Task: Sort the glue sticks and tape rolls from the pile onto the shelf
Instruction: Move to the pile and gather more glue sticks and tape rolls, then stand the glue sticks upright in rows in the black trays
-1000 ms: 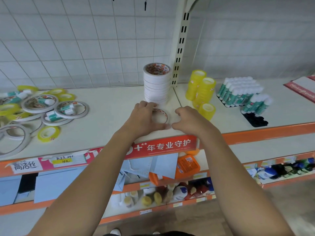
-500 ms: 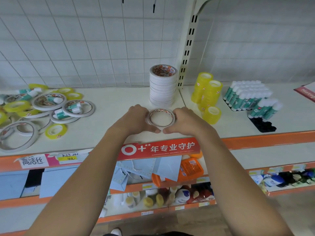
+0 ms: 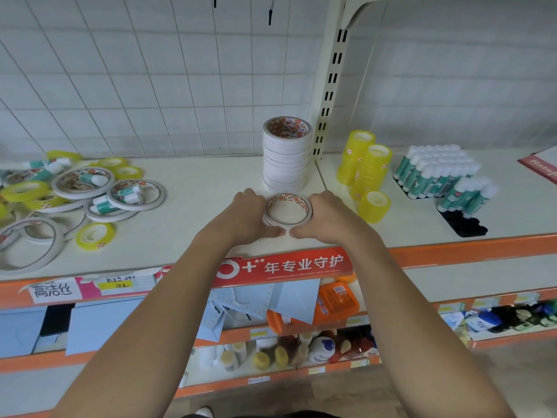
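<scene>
Tape rolls (image 3: 287, 210) are being squared up between the left hand (image 3: 248, 217) and the right hand (image 3: 330, 217) — fingers curled round the sides, where a second ago the top was being covered. A new short stack is being started on the shelf (image 3: 196, 191) at 6 o'clock of the tall stack (image 3: 286, 155); the pile (image 3: 75, 200) at 9 o'clock is being left waiting.

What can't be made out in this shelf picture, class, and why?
Head view: left hand and right hand cover the sides of the white tape roll; one roll or several, unclear.
Head view: the pile is cut off by the left edge.
Head view: lower-shelf bottles are too blurred to read.
</scene>
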Demonstrator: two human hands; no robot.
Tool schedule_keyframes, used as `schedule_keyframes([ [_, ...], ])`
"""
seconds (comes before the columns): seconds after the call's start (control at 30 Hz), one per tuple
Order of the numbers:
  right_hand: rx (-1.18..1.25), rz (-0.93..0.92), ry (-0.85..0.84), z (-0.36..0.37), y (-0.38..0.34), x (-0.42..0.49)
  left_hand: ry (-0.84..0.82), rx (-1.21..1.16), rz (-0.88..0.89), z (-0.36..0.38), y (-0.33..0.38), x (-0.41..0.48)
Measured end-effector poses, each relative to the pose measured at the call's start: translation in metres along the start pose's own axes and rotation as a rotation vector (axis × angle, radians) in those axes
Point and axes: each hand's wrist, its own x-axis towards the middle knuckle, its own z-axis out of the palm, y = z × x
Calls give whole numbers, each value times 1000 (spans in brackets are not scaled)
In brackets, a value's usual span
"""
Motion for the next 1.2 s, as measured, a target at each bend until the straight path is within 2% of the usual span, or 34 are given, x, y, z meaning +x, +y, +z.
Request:
schedule_keyframes([
  [0.17,-95,29,10,-2,-4,-6,-22,-97,-38,-6,3,-2],
  [0.3,-159,-18,190,-7,-17,-11,32,-113,-84,-14,-6,-12],
  [0.47,48,-201,201,1,-61,-8,198,-15,-141,-30,-29,-38],
  [0.63,128,-350,213,28,-118,4,424,59,-185,-58,-67,-82],
  [0.73,160,-380,171,47,-153,11,489,53,-225,-73,-98,-109],
  [0.9,159,-423,132,71,-211,22,514,88,-279,-95,-150,-139],
  [1.2,125,-342,154,99,-258,50,486,105,-177,-122,-211,-141],
])
